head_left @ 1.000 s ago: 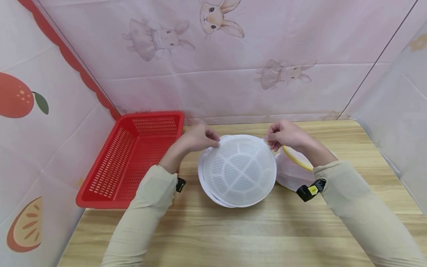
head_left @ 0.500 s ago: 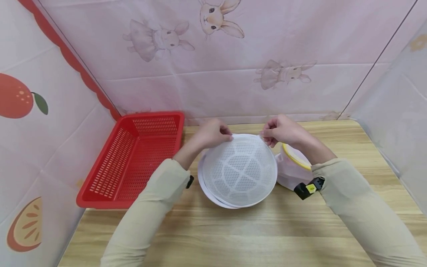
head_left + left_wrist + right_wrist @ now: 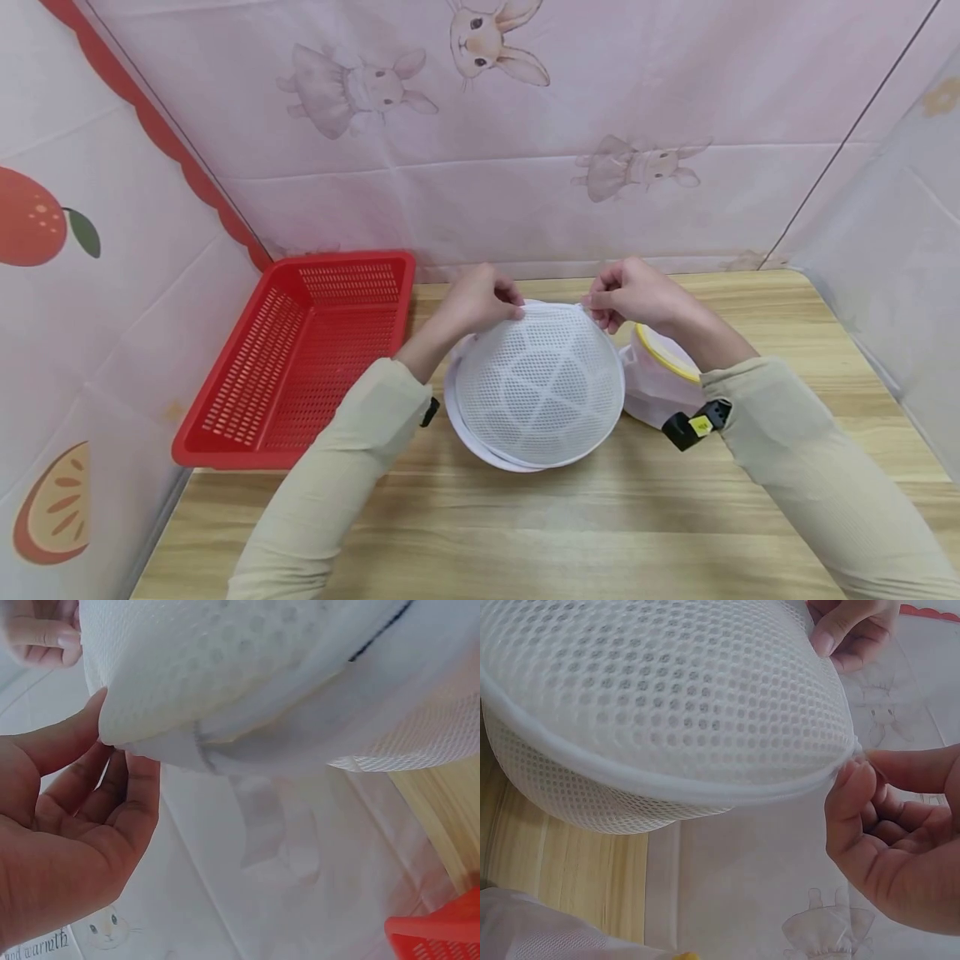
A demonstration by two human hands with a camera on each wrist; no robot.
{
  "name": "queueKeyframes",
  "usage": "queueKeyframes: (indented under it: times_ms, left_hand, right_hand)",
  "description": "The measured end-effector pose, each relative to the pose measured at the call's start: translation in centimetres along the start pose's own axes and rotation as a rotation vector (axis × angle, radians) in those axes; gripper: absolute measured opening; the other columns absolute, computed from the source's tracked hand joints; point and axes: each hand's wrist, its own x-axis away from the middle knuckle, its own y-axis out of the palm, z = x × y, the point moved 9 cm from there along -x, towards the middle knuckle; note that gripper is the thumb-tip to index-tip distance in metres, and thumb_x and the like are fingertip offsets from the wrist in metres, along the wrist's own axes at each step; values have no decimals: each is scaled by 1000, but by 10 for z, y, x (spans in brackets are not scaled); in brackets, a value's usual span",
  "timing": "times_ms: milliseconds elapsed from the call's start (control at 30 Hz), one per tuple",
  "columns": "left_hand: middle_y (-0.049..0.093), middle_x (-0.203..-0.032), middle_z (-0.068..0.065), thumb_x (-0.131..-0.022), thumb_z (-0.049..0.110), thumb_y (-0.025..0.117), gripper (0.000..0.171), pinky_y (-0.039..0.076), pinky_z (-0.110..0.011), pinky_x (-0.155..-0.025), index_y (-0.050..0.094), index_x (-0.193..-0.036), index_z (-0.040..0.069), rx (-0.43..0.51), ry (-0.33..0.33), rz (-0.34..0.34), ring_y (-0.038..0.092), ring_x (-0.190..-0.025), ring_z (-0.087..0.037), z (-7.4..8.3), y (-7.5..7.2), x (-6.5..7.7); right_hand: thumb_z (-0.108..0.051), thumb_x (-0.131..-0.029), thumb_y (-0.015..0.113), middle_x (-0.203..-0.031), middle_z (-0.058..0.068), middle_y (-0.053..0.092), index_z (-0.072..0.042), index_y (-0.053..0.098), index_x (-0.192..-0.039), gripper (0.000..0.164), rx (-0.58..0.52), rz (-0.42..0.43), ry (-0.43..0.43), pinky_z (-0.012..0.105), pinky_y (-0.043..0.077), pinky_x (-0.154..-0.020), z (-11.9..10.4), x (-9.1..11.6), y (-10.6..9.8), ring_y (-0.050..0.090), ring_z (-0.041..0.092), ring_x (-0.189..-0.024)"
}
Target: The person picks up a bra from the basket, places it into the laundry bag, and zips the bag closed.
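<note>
A round white mesh laundry bag point(image 3: 543, 387) with a white piped rim is held tilted up in the middle of the table. My left hand point(image 3: 483, 300) pinches its far edge between thumb and fingers; in the left wrist view this left hand point(image 3: 90, 817) grips the fabric edge. To the right, my right hand point(image 3: 630, 292) pinches a small bit at the rim, which the right wrist view shows at the fingertips of the right hand point(image 3: 900, 832). Whether that bit is a zipper pull I cannot tell. The bag's underside is mostly hidden.
A red plastic basket point(image 3: 292, 458) with slotted walls stands at the left. A pale mesh bag with yellow trim point(image 3: 663, 387) lies to the right, partly behind the right forearm. A rabbit-print cloth wall point(image 3: 480, 208) rises behind the wooden table point(image 3: 525, 533).
My left hand has moved right along the far edge of the laundry bag, closer to my right hand. The right hand has shifted slightly left and away. The bag's far edge is now drawn straighter.
</note>
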Motion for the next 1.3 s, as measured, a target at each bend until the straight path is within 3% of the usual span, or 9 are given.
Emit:
queueKeyframes:
  times_ms: [233, 733, 1067, 1300]
  left_hand:
    - [64, -80, -6, -80, 10, 69, 6, 44, -23, -64, 69, -82, 4, 27, -20, 10, 53, -76, -17, -7, -3, 0]
    - [65, -88, -10, -80, 10, 69, 13, 50, -26, -68, 69, -89, 2, 41, -67, 55, 57, -83, -21, -35, -16, 1]
    - [63, -86, -10, -83, 8, 67, 11, 51, -27, -68, 67, -92, 2, 68, -93, -87, 57, -76, -20, -34, -8, 4]
    - [64, -88, -8, -85, 12, 64, 12, 50, -29, -72, 68, -95, 5, 43, -92, -127, 60, -81, -23, -23, -5, 4]
  right_hand:
    - [2, -88, 52, -64, 9, 53, 11, 56, -80, 13, -9, -8, 0, 25, 49, -51, 3, -1, 0, 51, 15, -55]
    - [0, -89, 54, -65, 8, 52, 11, 50, -83, 13, -57, -8, 74, 25, 50, -51, 35, 1, -8, 52, 15, -56]
    - [1, -89, 52, -66, 8, 53, 12, 52, -84, 12, 10, 22, 25, 27, 51, -52, 24, 3, -11, 53, 14, -56]
    - [1, -89, 52, -64, 7, 52, 11, 54, -81, 13, 17, 39, -7, 25, 48, -50, 14, 4, -13, 51, 13, -55]
